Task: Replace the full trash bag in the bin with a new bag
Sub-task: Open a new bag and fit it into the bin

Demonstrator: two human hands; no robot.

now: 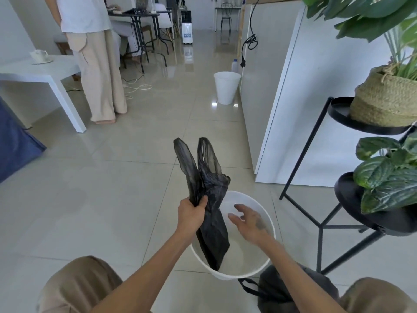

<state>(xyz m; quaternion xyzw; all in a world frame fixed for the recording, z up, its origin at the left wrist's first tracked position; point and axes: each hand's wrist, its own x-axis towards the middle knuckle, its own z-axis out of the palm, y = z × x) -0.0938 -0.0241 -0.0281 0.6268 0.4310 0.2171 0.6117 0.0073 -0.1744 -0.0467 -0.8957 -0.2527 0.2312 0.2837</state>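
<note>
- Left hand (191, 213) grips the black bag (212, 233) mid-length, 2 handles up, bottom inside the bin (248, 273).
- Right hand (250, 222), fingers spread and empty, hovers over the bin just right of the bag.

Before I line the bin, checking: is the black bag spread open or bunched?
Bunched. The left hand grips the black bag mid-length, handles standing up, tail hanging into the white bin.

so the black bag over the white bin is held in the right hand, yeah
Not quite. The left hand grips the black bag over the white bin. The right hand is open above the bin and holds nothing. The head view shows this.
</note>
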